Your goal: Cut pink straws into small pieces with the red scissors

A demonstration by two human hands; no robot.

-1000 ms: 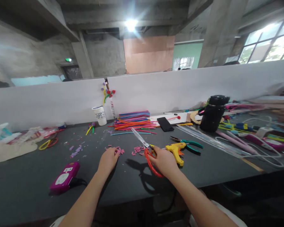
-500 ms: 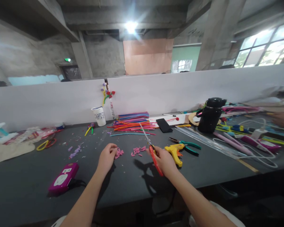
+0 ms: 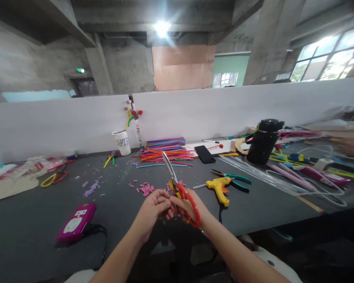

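Observation:
My right hand (image 3: 186, 207) is closed around a pair of scissors (image 3: 188, 200) with red handles, whose blades point up and away to the left. Fingers of my left hand (image 3: 155, 205) are pinched together and meet the right fingertips; whatever they hold is too small to make out. Just beyond the left hand lies a heap of short pink pieces (image 3: 146, 188). More pink bits show partly behind the scissors. Bundled coloured pipe cleaners (image 3: 165, 153) lie farther back.
To the right are a yellow glue gun (image 3: 218, 188), pliers (image 3: 238, 181), a phone (image 3: 205, 154) and a black flask (image 3: 262, 141). A purple box (image 3: 77, 223) with a cord, purple scraps (image 3: 91, 189) and a white cup (image 3: 122, 143) stand left. Another person's hand (image 3: 351, 145) appears far right.
My left hand has left the pink heap and come right to meet my right hand. The scissors have shifted slightly left, still in my right hand.

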